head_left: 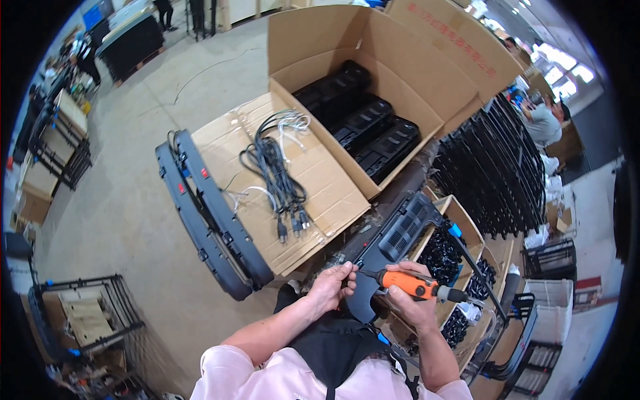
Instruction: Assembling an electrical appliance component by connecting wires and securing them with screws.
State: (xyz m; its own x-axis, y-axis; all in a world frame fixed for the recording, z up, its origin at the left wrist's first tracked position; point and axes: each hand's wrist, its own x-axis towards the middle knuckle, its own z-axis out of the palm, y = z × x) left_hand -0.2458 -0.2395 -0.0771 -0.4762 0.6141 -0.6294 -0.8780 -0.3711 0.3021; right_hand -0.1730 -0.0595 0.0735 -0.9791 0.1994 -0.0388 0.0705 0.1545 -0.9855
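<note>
My right hand [415,307] is wrapped round an orange electric screwdriver [412,285], which lies nearly level with its bit pointing left. At the bit's end, the fingers of my left hand [331,288] are pinched together; whatever is between them is too small to make out. Both hands are over a long black plastic housing [363,297] with a slotted vent. It slants from my lap up to the right, and its lower end is partly covered by my hands.
Left of me, two long dark housings [230,253] stand beside a cardboard flap [320,180] bearing bundled black cables [273,170]. An open carton [373,190] holds several black units. At right are bins of small black parts [443,257] and stacked black frames [497,173]. Other people work farther off.
</note>
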